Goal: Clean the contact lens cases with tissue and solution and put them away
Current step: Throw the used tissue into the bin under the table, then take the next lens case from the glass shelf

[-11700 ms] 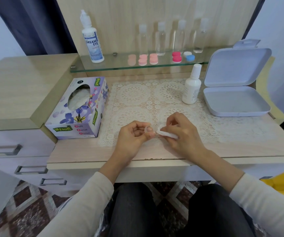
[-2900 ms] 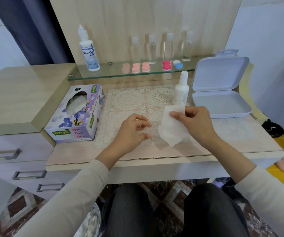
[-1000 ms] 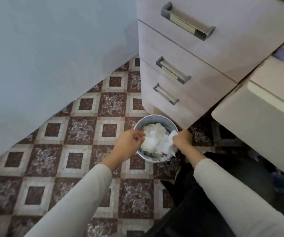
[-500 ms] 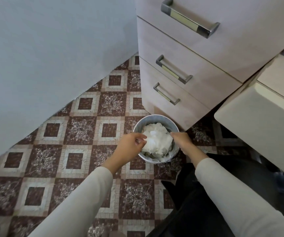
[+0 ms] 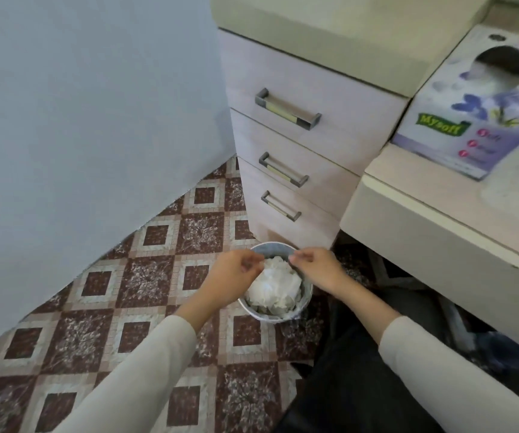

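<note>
your right hand (image 5: 317, 268) hangs loose and empty over the round grey bin (image 5: 272, 253) of crumpled white tissues (image 5: 274, 285); left hand (image 5: 231, 275) curled, contents unclear. purple tissue box (image 5: 470, 120) reads "mysoft".

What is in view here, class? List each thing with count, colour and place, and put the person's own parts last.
Waste bin: one, grey-blue, on the floor before the drawers.
Crumpled tissues: several, white, in the bin.
Drawers: three, pale wood, metal handles, behind the bin.
Tissue box: one, lilac, on the desk, upper right.
Desk: one, cream, right.
Floor tiles: many, brown and cream, below.
Plain panel: one, pale blue, left.
Left hand, right hand: two, over the bin, grip unclear.
Sleeves: two, cream, on the arms.
Trousers: one, dark, lower right.
</note>
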The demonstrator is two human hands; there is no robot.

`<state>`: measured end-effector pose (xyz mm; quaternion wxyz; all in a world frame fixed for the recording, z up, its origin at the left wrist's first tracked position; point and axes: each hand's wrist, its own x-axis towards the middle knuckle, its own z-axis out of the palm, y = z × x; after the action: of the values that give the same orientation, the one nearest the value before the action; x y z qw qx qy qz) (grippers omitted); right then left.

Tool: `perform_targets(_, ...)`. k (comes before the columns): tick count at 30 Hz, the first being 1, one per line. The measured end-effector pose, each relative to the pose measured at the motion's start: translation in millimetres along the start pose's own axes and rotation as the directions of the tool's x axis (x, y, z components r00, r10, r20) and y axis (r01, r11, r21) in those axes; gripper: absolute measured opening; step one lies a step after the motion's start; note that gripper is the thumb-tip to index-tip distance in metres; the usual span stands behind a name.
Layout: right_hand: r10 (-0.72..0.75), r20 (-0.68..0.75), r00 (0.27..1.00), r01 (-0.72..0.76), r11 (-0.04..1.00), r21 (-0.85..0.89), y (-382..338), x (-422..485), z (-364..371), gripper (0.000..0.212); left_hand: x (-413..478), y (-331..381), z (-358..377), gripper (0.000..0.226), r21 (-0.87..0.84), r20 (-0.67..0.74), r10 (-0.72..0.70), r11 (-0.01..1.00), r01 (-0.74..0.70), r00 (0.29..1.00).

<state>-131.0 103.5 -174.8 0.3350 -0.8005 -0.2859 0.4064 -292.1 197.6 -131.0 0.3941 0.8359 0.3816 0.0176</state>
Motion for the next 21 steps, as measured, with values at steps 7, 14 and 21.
perform_targets(7,-0.285,-0.066,0.956,0.278,0.955,-0.102,-42.9,-82.8,-62.0,0.033,-17.4,69.6,-20.7,0.021,0.018,-0.055,0.200,0.980,-0.200,0.978)
perform_targets(14,-0.448,-0.287,0.847,0.416,0.894,-0.167,-60.3,-162.3,-135.1,0.024,-15.5,170.3,-16.0,0.018,0.049,-0.081,0.472,0.882,-0.469,0.878)
perform_targets(21,-0.399,-0.491,0.774,0.322,0.916,-0.237,-38.1,-207.6,-215.7,0.023,-1.6,264.7,24.2,0.020,0.051,-0.015,0.635,0.772,-0.634,0.772)
